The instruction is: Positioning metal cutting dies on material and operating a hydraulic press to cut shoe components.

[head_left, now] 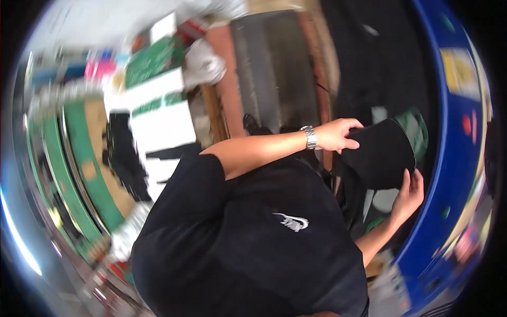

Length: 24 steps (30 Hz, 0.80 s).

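Note:
A flat black piece (377, 154) with a curved edge, like cloth or thin sheet, is held up at my right side. My left hand (338, 135), with a metal-banded watch (309, 137) on the wrist, pinches its left edge between thumb and fingers. At its lower right corner, the fingers of my right hand (410, 195) grip the edge. Behind the piece shows a dark green sheet-like thing (415, 134). Some grey and black pieces (381, 201) lie below it, partly covered. Blur hides what exactly the material is.
A long black surface (377, 63) runs away ahead, with a blue rail or panel (451, 137) along its right. To the left stand white and green packages (158, 124), a black heap (124, 153) and a green frame (87, 169). A dark floor strip (274, 63) lies between.

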Tool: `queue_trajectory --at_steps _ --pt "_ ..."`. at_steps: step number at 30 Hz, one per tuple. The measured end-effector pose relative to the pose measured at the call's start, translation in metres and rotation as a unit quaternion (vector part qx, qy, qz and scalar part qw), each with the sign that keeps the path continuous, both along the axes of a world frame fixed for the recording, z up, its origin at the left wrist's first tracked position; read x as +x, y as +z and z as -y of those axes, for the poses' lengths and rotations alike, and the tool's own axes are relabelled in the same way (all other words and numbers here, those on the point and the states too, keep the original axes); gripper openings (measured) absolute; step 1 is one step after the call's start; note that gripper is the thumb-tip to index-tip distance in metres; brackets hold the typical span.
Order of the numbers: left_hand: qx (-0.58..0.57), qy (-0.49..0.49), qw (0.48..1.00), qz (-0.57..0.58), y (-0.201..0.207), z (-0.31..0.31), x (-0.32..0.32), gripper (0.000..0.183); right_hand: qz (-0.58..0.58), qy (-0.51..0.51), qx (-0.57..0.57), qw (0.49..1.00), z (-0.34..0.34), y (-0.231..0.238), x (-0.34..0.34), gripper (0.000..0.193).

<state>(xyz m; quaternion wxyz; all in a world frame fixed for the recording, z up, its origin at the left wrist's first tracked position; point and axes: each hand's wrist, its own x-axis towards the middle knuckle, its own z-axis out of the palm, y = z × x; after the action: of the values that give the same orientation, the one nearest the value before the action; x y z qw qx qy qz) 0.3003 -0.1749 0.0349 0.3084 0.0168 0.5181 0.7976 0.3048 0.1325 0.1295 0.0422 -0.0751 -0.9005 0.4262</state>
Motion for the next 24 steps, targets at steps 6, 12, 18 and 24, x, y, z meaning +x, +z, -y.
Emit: queue_trajectory --at_steps 6,12,18,24 --pt "0.164 0.202 0.963 0.065 -0.044 0.140 0.129 0.037 0.086 0.338 0.039 0.936 0.199 -0.049 -0.062 0.022" --pt "0.161 0.487 0.841 0.170 -0.084 0.204 0.288 0.034 0.166 0.592 0.066 0.786 0.427 -0.122 -0.022 0.022" --pt "0.274 0.697 0.638 0.179 -0.133 0.194 0.375 0.025 0.032 0.824 0.138 0.548 0.630 -0.147 0.114 0.019" --pt "0.382 0.821 0.410 0.108 -0.172 0.249 0.363 0.024 -0.110 0.920 0.117 0.357 0.767 -0.164 0.242 0.018"
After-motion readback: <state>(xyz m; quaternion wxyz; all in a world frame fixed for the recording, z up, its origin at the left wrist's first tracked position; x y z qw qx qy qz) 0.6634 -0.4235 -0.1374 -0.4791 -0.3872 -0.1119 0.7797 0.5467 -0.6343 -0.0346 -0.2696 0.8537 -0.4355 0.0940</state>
